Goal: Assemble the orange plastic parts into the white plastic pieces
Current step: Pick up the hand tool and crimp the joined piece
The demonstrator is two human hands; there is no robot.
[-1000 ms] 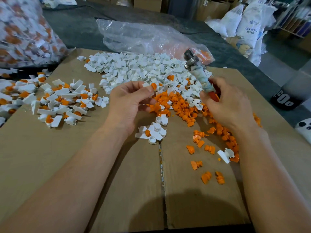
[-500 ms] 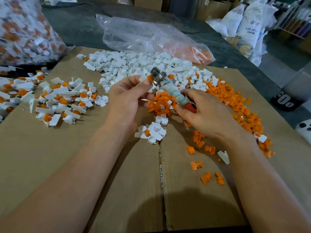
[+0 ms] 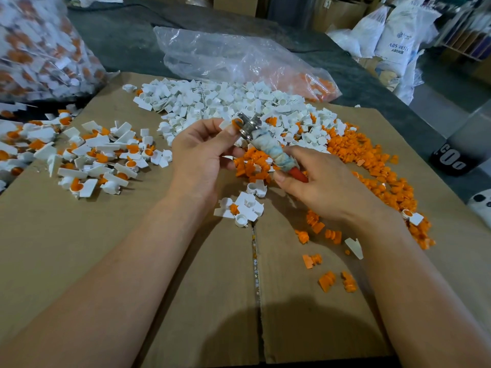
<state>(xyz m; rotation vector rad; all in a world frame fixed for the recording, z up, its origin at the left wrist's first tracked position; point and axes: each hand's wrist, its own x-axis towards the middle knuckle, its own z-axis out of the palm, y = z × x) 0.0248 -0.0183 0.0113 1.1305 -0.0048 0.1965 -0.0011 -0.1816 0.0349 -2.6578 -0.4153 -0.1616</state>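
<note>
2 hands, L (image 3: pixel 198 158) pinches piece (image 3: pixel 228 124), R (image 3: pixel 328 188) grips tool (image 3: pixel 275 151)

This is a factory storeroom used for piecework. A flattened brown cardboard sheet (image 3: pixel 132 261) carries heaped white plastic pieces (image 3: pixel 225 102). Beyond its far right corner stand white sacks printed "ABS" (image 3: pixel 398 41), behind its far edge brown cardboard cartons (image 3: pixel 233 4), and off its far left corner a bulging clear plastic bag of parts (image 3: pixel 39 49).

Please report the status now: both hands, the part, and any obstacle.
Left hand pinches white piece with orange part. Right hand grips wrapped tool, metal head against that part. No obstacle seen.
</note>
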